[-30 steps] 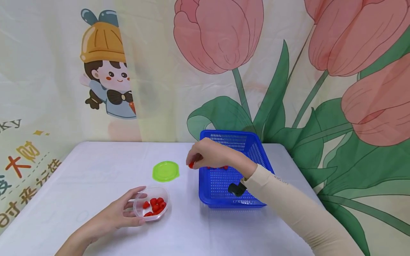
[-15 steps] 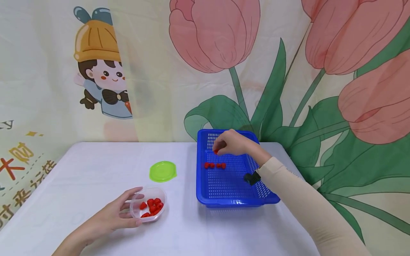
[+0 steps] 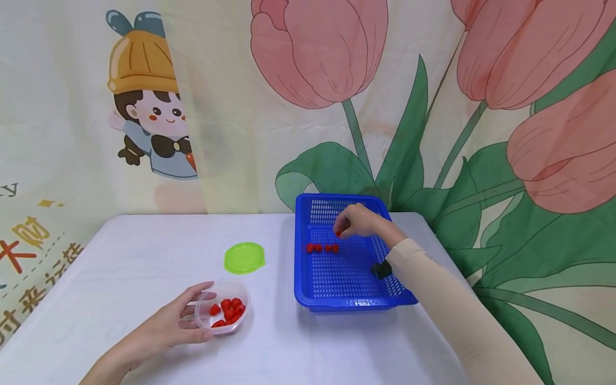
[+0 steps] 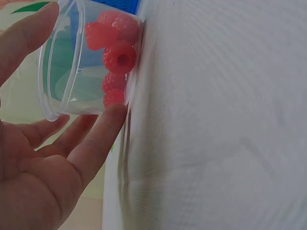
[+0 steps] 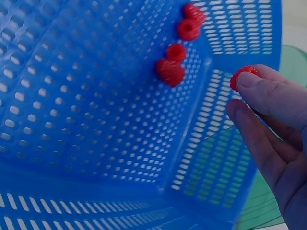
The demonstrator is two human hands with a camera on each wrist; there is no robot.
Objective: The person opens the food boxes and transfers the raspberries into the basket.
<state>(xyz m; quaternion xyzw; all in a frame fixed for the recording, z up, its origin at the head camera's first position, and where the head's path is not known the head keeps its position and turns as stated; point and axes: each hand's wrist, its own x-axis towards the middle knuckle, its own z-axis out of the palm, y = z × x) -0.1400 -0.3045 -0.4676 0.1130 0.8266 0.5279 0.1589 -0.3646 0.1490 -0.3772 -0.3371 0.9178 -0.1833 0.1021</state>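
Four raspberries (image 3: pixel 322 248) lie in a row in the blue basket (image 3: pixel 351 278), right of centre in the head view. Just up and to the right of them we see the right hand (image 3: pixel 360 220) over the basket, pinching a single raspberry (image 3: pixel 338 234) that is mostly hidden by the fingers. Lower left of centre, well apart from it, the left hand (image 3: pixel 175 323) holds the left side of a clear container (image 3: pixel 206 319), where a cluster of raspberries (image 3: pixel 230 311) lies mostly toward the right. A green lid (image 3: pixel 244 258) rests on the surface (image 3: pixel 159 256), above the container in the frame.

In the left wrist view we get the container side-on at the upper left, its wall gripped by the left hand. Here we can make out the hollow in one berry (image 4: pixel 120 58), which the head view is too distant to show.

In the right wrist view, the pinched raspberry is plain at the right, held by the thumb and a finger. Upper centre, we find the row again, with hollows visible in two berries.
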